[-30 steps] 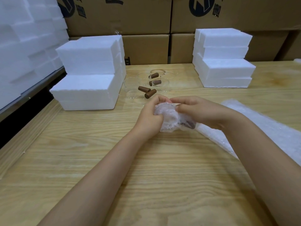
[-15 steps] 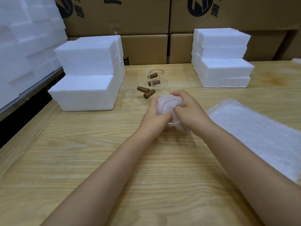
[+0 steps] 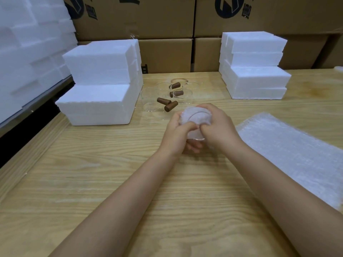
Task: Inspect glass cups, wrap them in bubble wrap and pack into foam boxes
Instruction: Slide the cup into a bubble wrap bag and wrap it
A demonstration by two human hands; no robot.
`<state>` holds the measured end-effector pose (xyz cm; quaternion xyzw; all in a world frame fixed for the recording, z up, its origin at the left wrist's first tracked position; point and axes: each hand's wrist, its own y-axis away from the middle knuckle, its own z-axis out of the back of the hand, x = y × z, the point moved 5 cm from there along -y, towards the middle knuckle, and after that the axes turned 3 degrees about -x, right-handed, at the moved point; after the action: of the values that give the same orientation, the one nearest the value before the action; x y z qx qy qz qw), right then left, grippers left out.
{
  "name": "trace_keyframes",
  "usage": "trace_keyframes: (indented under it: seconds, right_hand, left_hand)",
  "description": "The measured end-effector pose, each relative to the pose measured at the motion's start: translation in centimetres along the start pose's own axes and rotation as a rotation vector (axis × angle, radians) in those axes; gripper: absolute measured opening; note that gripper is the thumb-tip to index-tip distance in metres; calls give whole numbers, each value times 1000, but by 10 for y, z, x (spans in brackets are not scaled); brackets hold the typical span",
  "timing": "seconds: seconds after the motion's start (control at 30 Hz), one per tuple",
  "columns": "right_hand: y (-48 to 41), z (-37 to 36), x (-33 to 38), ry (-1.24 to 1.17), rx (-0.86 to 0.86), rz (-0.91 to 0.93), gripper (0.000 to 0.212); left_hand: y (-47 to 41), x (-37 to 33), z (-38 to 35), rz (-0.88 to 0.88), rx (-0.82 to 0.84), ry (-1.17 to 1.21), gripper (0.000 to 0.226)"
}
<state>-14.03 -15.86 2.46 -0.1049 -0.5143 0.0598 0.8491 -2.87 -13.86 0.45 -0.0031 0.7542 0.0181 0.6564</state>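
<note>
A glass cup wrapped in bubble wrap is held just above the wooden table, its round rim facing me. My left hand grips its left and lower side, thumb pressed on the wrap. My right hand curls over its right side, fingertips pinching the wrap at the front. Behind them stand several clear glass cups with brown handles. A stack of bubble wrap sheets lies to the right.
White foam boxes are stacked at the left and back right of the table. More foam fills a shelf at far left. Cardboard cartons line the back edge.
The loose tail of bubble wrap has been folded in around the cup. The bundle turned so its round rim faces me, and both hands closed round it slightly farther from me.
</note>
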Motion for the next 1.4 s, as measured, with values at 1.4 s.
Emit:
trace_keyframes:
  seconds: [1.4]
  right_hand:
    - [3, -13, -2, -230, 352, -184, 34]
  left_hand:
    - [3, -4, 15, -95, -228, -420, 52]
